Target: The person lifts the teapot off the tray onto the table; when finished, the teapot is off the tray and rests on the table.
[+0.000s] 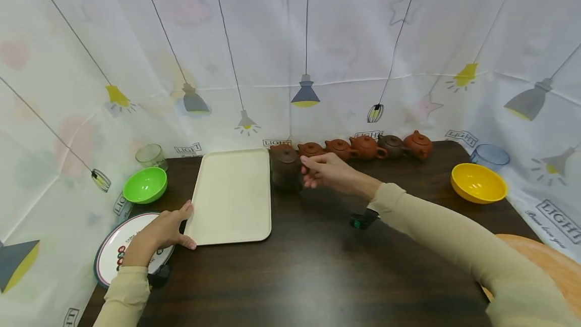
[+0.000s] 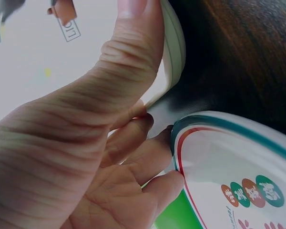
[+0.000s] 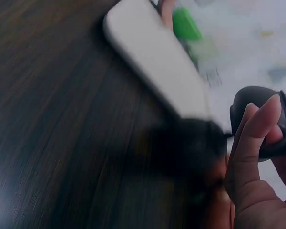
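Note:
A cream rectangular tray (image 1: 231,196) lies on the dark table, with my left hand (image 1: 159,231) at its near left corner. In the left wrist view the thumb (image 2: 133,43) lies along the tray rim (image 2: 174,52), with the other fingers loosely bent below it. Just right of the tray, my right hand (image 1: 329,170) grips a dark brown teapot (image 1: 285,158) by its handle. The right wrist view shows the fingers round that teapot's handle (image 3: 274,143); the dark shape beneath is too blurred to make out.
Several reddish teapots (image 1: 365,146) and a dark teapot (image 1: 392,144) line the back edge. A green bowl (image 1: 145,185), a glass (image 1: 152,155) and a printed plate (image 1: 109,251) stand left. At right are a yellow bowl (image 1: 478,183), a bluish glass (image 1: 490,156) and a wooden board (image 1: 535,251).

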`<state>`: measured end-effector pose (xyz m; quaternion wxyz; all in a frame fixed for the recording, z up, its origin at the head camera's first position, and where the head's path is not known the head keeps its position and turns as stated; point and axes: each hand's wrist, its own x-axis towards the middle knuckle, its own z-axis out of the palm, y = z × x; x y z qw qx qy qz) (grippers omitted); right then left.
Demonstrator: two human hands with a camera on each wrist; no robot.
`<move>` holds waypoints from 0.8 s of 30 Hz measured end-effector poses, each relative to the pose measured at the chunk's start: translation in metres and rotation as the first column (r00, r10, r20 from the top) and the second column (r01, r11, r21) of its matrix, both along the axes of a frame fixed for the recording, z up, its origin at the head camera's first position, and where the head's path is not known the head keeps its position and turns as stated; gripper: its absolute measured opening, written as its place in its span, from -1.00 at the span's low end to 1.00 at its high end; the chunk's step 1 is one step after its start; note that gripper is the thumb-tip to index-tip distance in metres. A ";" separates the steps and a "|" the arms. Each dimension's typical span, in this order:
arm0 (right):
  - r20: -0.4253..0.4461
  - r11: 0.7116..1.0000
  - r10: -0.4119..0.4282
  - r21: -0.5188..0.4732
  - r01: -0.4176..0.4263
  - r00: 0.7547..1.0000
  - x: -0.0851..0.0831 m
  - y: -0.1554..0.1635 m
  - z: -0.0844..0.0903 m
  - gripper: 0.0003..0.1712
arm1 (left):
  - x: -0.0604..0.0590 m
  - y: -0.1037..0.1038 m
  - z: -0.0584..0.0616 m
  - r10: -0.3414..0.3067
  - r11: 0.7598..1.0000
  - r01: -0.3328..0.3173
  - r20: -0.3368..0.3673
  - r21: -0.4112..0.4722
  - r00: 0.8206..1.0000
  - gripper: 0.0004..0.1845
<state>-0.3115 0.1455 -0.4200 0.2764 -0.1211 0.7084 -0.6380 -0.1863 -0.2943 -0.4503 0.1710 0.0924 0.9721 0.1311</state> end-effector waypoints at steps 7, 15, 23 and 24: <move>-0.052 0.991 -0.122 0.040 0.124 0.991 -0.003 0.059 -0.020 -0.36 | 0.001 -0.010 0.001 -0.004 1.000 0.004 -0.004 -0.010 1.000 0.33; -0.026 0.992 -0.108 0.067 0.109 0.994 -0.009 0.063 -0.051 -0.39 | 0.004 -0.014 -0.004 -0.005 1.000 0.005 -0.020 0.008 1.000 0.30; 0.009 0.991 -0.045 0.127 0.044 0.999 -0.014 0.062 -0.059 -0.38 | 0.003 -0.010 -0.002 0.004 1.000 -0.004 -0.019 0.009 1.000 0.29; 0.008 0.990 -0.042 0.133 0.041 0.999 -0.015 0.062 -0.058 -0.37 | 0.003 -0.010 -0.001 0.007 1.000 -0.006 -0.015 0.008 1.000 0.30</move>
